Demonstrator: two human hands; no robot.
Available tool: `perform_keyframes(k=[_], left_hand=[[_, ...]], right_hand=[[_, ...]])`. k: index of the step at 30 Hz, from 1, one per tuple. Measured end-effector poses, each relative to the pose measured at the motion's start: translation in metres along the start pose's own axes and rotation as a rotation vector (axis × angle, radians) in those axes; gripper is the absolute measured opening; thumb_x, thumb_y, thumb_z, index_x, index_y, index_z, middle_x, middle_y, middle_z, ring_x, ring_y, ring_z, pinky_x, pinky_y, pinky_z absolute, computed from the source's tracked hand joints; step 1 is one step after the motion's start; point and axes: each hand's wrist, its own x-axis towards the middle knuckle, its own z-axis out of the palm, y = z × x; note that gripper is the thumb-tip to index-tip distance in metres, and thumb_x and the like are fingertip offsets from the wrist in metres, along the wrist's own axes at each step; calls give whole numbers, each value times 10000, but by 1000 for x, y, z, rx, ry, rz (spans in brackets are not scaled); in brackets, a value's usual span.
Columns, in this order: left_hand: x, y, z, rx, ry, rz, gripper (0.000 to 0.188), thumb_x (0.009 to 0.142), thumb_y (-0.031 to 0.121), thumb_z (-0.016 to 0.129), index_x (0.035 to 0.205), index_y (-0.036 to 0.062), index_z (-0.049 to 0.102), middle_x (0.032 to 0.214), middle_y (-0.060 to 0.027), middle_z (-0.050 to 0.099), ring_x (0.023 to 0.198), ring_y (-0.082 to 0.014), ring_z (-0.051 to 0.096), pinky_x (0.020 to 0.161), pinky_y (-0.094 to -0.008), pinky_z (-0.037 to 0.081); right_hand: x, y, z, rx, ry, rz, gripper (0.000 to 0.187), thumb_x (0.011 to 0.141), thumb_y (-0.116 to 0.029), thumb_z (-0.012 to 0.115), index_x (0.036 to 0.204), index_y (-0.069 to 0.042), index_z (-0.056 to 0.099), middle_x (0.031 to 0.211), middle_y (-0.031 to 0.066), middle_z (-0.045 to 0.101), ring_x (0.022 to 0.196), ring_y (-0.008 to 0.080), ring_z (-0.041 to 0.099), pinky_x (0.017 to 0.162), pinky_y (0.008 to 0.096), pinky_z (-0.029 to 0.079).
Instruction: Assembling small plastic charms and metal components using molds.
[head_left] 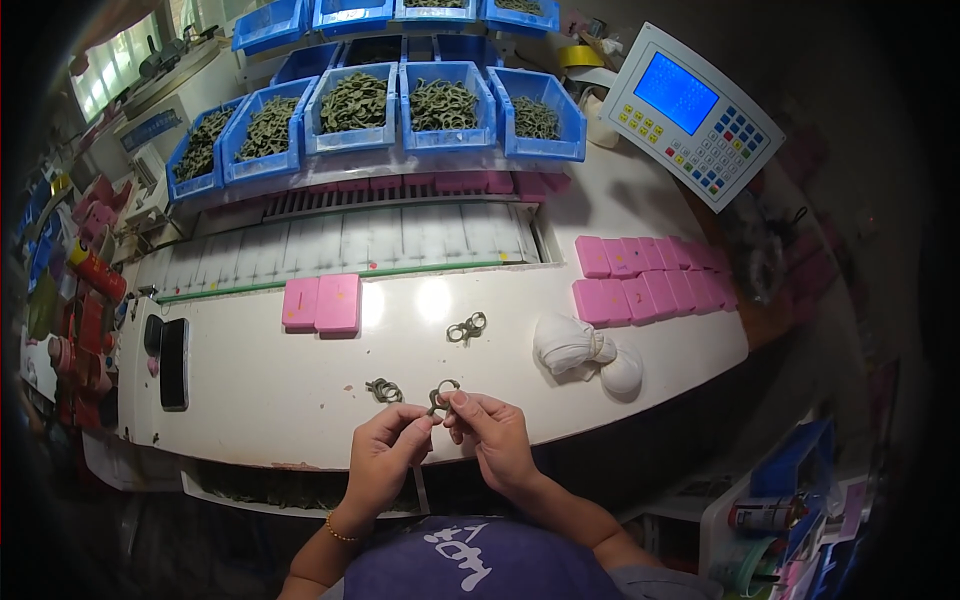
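From where I sit, a dark phone-like slab [174,364] lies at the left of the counter [250,380]. Next I see two pink blocks [321,305] side by side and, nearer the edge, a small green heap [384,391]. The left hand [385,450] pinches a green looped piece [436,399] between thumb and fingertips, just above the counter's near edge. Beyond it a second green cluster [467,327] rests apart. The right hand [495,435] grips the same piece, thumb against fingers. Further right I have a knotted white bundle [590,355], then two rows of pink blocks [655,285], with a keypad panel [695,110] tilted behind them
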Motion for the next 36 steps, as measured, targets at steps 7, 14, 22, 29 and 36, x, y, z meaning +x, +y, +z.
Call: perform_keyframes(k=[7,14,22,29,36], left_hand=[[1,-6,9,200,117,91,141,956,109,625,935,-25,661,720,19,587,633,-29,491,569,-189,389],[2,-13,5,413,175,169,134,921,87,649,993,-24,663,723,4,605,629,-47,510,585,-218,433],[7,-15,11,602,89,376,173,973,147,617,1048,-8,636,735,22,559,606,-69,499,568,-225,417],[3,-3,8,-159,-80,-134,233,1026,257,546,991,35,605,692,33,472,568,-56,386,546,-216,343],[1,1,14,-290,-149,-193,224,1047,225,489,1052,28,594,717,32,444,582,-56,348,557,-224,337]], right_hand=[[-4,-1,-2,-187,20,-154,216,976,-148,625,1030,41,713,813,43,665,763,88,588,695,229,462],[-2,-9,-5,-613,103,-555,120,918,-78,684,962,21,735,785,69,686,706,103,620,671,244,485],[-3,-22,0,-740,55,-550,91,897,-79,711,887,8,737,768,64,688,689,99,616,645,238,481],[4,-15,-15,-292,-155,-40,229,976,-213,643,1081,-10,664,873,-7,647,821,54,586,748,216,478],[7,-21,-9,-33,-214,72,216,982,-207,624,1016,-9,702,895,1,648,904,86,586,856,245,450]])
